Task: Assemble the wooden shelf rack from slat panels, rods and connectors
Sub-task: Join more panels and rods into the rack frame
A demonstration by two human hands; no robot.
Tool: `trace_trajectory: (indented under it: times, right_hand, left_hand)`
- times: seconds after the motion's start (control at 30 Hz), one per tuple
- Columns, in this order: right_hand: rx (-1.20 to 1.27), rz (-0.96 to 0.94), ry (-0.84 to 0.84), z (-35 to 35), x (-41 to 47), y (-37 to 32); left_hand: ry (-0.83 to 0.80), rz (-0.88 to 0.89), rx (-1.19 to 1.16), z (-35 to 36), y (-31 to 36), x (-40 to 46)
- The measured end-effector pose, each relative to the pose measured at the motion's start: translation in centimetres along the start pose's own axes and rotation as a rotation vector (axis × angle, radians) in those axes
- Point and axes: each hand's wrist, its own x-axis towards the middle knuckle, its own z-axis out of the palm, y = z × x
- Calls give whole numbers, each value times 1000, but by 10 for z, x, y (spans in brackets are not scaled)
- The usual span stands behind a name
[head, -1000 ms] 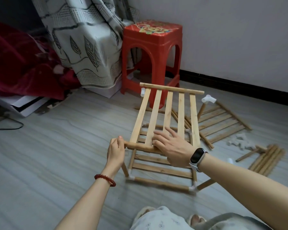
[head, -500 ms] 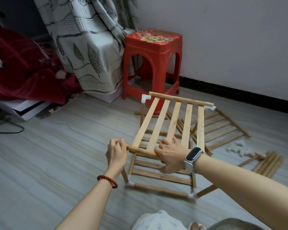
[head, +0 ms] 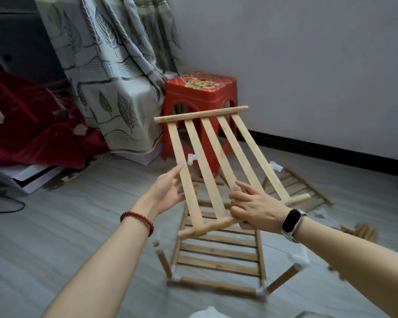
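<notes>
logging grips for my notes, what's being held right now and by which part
The right hand grips the slat panel at its near end rod; the open left hand touches its left slat.

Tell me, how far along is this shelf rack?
Early to middle stage, I'd guess. Done: a bottom slat shelf sits on the floor with short upright rods in white corner connectors. In hand: the right hand grips a second slat panel, lifted and tilted above the base; the left hand is open beside it. Left: seating that panel, plus another panel and loose rods on the floor.
</notes>
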Motion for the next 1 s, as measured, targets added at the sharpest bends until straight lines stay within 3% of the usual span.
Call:
trace_trajectory:
  times: [0.1, 0.23, 0.33, 0.47, 0.63, 0.73, 0.87, 1.0]
  right_hand:
    - [-18, -44, -42, 0, -17, 8]
    - [-14, 128, -265, -2, -37, 25]
    - [181, 315, -356, 5, -36, 28]
    - [385, 591, -118, 6, -1, 6]
    - [145, 575, -71, 22, 26, -14]
    - [156, 629, -39, 30, 38, -24]
    - [355, 815, -71, 43, 50, -33]
    - [443, 808, -83, 55, 39, -26]
  left_hand:
    - [2, 113, -158, 16, -5, 6]
    - [56, 181, -317, 27, -28, 10]
    - [147, 148, -456, 41, -44, 18]
    - [215, 35, -553, 55, -59, 25]
    - [134, 46, -608, 49, -68, 19]
    - [30, 52, -489, 39, -63, 13]
    - [-71, 72, -225, 26, -61, 8]
    - [-32, 113, 220, -1, -55, -5]
